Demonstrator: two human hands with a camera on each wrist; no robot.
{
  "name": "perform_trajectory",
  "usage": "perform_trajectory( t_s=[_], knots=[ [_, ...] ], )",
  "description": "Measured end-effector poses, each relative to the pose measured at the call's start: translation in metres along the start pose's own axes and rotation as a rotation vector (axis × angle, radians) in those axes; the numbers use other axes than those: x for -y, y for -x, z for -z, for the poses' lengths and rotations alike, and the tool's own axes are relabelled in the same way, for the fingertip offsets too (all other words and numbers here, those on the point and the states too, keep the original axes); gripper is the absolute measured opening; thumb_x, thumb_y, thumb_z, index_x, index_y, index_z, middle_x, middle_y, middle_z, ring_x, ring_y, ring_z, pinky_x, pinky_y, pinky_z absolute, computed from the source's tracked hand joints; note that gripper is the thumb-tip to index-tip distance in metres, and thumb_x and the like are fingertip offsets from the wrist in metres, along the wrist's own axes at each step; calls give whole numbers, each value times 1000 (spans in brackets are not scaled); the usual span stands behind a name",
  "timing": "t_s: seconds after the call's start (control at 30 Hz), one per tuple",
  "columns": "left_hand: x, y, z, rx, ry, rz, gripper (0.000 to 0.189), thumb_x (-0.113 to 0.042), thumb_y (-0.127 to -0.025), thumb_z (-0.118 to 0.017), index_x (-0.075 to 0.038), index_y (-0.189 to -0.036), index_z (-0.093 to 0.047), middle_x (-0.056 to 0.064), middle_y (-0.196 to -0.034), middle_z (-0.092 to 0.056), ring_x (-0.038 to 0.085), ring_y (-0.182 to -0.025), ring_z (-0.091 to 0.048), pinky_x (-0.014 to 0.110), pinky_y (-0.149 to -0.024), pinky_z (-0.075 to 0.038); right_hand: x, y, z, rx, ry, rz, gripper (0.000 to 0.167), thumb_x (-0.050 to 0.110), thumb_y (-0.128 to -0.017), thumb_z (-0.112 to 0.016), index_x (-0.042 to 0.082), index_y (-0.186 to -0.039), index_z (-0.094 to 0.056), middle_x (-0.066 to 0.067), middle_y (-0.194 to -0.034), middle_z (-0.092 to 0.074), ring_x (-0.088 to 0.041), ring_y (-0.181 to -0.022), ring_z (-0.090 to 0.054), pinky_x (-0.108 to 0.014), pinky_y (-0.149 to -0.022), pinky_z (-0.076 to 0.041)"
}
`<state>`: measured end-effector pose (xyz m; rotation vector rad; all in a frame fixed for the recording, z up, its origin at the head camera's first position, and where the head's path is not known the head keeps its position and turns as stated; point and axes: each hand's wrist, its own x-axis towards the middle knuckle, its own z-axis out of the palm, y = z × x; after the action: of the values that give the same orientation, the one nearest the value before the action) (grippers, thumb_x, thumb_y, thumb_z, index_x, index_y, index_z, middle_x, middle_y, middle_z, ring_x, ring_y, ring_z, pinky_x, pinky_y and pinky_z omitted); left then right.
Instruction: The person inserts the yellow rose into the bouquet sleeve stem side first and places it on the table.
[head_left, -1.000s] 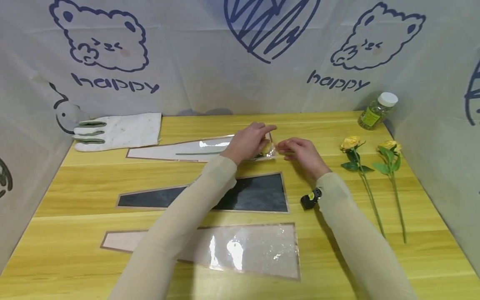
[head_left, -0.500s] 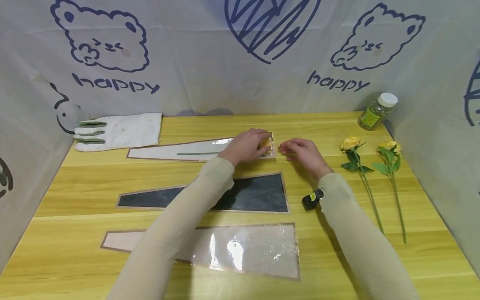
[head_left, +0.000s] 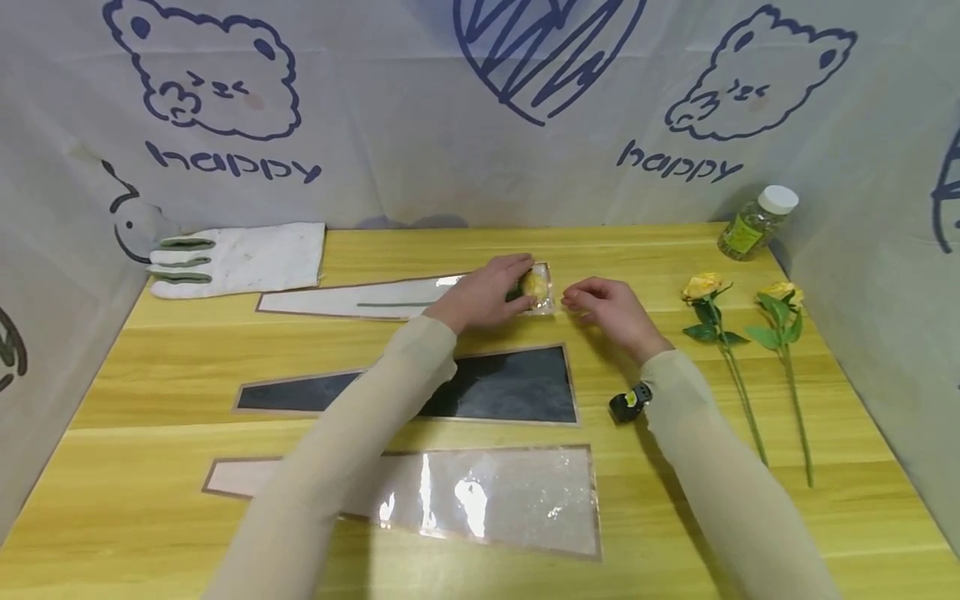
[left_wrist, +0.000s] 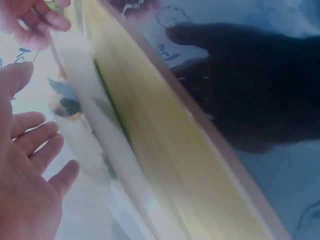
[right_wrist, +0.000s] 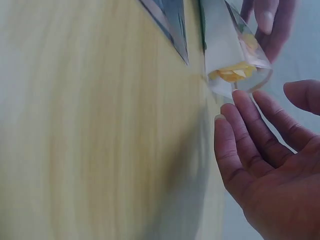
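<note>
Wood table (head_left: 135, 450): I see left hand (head_left: 483, 295) drawn back, baring rose (head_left: 536, 287), seemingly seated in sleeve (head_left: 322, 300); right hand (head_left: 609, 315) just off open end; both loosely spread, gripping nothing.

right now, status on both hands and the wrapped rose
Left hand over white wrapper; right hand, empty, just off its wide end. Yellow rose inside. Left forearm crosses above black wrapper.
</note>
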<state>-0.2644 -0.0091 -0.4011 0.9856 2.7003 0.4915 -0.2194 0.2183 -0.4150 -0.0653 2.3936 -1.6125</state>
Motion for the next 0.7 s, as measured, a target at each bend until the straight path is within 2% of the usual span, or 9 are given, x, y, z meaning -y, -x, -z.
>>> perform_trajectory(
  t_s=[0.17, 0.47, 0.57, 0.7],
  knots=[
    [9, 25, 4, -49, 15, 24, 64, -37, -100, -55, -6, -152, -33, 10, -157, -29, 25, -143, -25, 41, -113, -26, 2, 15, 8, 10, 57, 1, 38, 22, -104, -51, -7, -127, -56, -21, -124, -60, -32, -115, -57, -46, -95, -46],
    [19, 73, -1, -201, 63, 21, 57, -26, -97, -63, 1, -143, -45, 16, -147, -43, 28, -137, -36, 39, -111, -29, 13, 45, 16, 52, 194, -11, 37, 24, -101, -56, -4, -124, -59, -21, -118, -61, -33, -103, -59, -47, -87, -49],
    [17, 88, -3, -215, 91, 30, 55, -23, -95, -65, 2, -141, -46, 17, -145, -45, 29, -136, -37, 40, -110, -30, 15, 54, 14, 58, 249, -3, 37, 24, -101, -56, -4, -125, -60, -20, -118, -62, -33, -100, -60, -48, -85, -49],
    [11, 101, -7, -184, 124, 26, 55, -22, -94, -67, 2, -140, -48, 17, -144, -45, 31, -135, -38, 41, -110, -31, 15, 63, 11, 70, 311, -10, 36, 24, -101, -56, -3, -124, -61, -19, -116, -63, -31, -98, -61, -46, -82, -50]
  ],
)
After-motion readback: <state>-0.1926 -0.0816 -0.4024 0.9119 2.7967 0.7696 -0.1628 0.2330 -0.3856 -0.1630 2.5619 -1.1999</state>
